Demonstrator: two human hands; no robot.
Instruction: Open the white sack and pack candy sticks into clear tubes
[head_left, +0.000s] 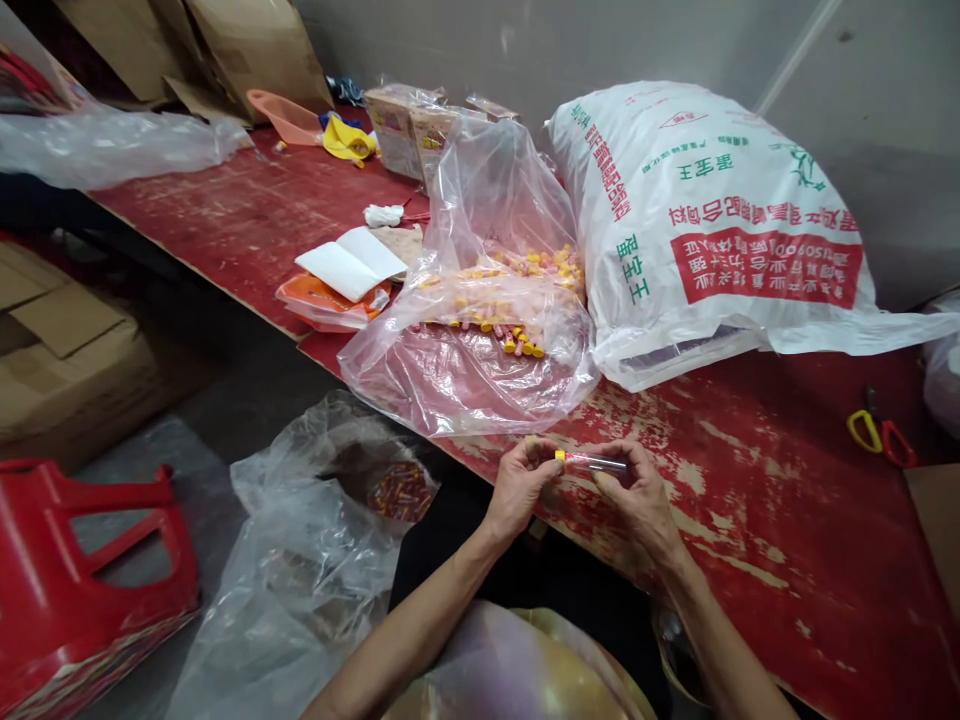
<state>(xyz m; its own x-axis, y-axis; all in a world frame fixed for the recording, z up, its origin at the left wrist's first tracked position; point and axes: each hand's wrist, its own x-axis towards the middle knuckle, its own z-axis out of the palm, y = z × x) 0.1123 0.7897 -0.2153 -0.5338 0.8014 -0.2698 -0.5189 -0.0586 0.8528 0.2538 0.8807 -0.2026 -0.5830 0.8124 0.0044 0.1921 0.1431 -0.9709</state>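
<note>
My left hand [521,485] pinches a small yellow cap [560,456] between thumb and fingers. A pink patterned part [577,458] runs from the cap to a clear plastic tube [607,465], which lies level between both hands. My right hand [641,495] grips the far end of that tube with the thumb in front and the fingers behind. Whether the pink part sits inside the tube or only meets its end, I cannot tell. Beyond my hands, a clear plastic bag [472,385] lies open, with many yellow-capped pink pieces [525,345] inside.
A large white woven sack [720,190] leans at the back right. Scissors [881,435] lie on the worn red table [795,500]. Below left are a plastic bag [300,540] holding small pieces and a red plastic stool [82,570]. White paper [352,262] rests near the table edge.
</note>
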